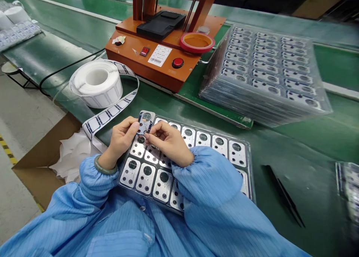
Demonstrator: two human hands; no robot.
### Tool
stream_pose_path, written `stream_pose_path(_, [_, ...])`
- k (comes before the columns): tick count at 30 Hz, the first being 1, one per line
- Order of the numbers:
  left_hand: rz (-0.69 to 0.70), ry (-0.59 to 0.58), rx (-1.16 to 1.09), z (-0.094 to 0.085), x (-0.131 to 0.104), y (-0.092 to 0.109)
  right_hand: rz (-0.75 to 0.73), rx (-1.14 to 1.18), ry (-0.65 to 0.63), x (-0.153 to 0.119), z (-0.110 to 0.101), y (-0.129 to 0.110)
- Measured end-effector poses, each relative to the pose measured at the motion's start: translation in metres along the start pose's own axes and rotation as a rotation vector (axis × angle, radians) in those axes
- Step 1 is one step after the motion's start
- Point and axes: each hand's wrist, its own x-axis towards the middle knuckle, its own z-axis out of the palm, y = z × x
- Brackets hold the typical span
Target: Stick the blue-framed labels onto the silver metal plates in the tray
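Note:
My left hand [122, 139] grips a small metal plate [145, 120] by its left side, raised above the near tray. The plate has rounded corners, one large round window, smaller round holes and dark blue edging. At its lower right corner, the thumb and fingers of my right hand [168, 141] are pinched together; whether a bit of film is between them I cannot tell. Below both hands lies a clear plastic tray [250, 156] with rows of similar silver plates [147, 179]. My right hand and sleeve hide part of it.
A roll of white labels [97, 85] trails a strip toward a cardboard box [42, 156] of backing paper [74, 152]. Behind stands an orange press [168, 68] carrying a tape roll [197, 43]. Stacked filled trays [266, 74] stand at right. Black tweezers [283, 195] lie on the green bench [280, 145].

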Motion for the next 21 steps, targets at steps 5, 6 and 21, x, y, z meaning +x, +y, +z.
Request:
stream_pose_path(5, [0.07,0.05,0.113,0.0023,-0.0014,0.0061,-0.025,-0.028,0.006,-0.0013,0.0032,0.0028])
stream_pose_path(6, [0.088,0.061,0.127,0.0026,-0.002,0.0061,-0.034,-0.028,0.0,-0.0018,0.0044,0.0029])
stream_pose_path(21, [0.204,0.152,0.22,0.0046,-0.0043,0.0036,0.001,0.025,-0.079,-0.0043,0.0061,0.0025])
